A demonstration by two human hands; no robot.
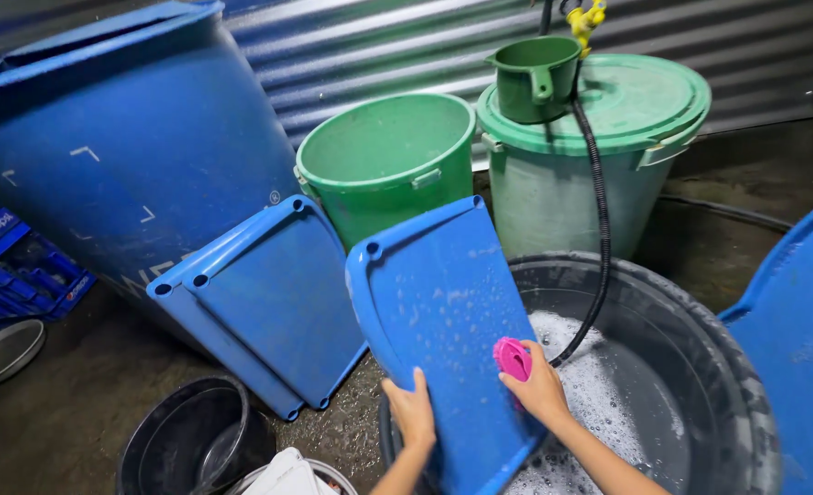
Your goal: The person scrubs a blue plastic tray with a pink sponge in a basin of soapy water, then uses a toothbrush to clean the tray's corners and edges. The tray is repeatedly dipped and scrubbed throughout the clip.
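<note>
Head view looks down on a wet blue plastic tray (pixel 439 312) that I see propped on edge at the near rim of a big black tub (pixel 700 367) holding soapy water. My left hand (pixel 413 412) is curled around the tray's lower left edge, thumb on the front face, holding it tilted upright. My right hand (pixel 539 390) sits just to the right on the same face, fingers closed on a pink scrubber (pixel 513 357) that is pressed flat against the tray's lower right part. Suds are speckled over the tray between and above both hands. A black hose (pixel 597 202) hangs down into the tub just beyond the right hand. Behind the tray stand an open green bucket (pixel 388 160) and a lidded green bin (pixel 608 156) with a green dipper (pixel 535 78) on top. Two more blue trays (pixel 269 302) lean against a large blue barrel (pixel 122 137) to the left, well apart from my hands.
</note>
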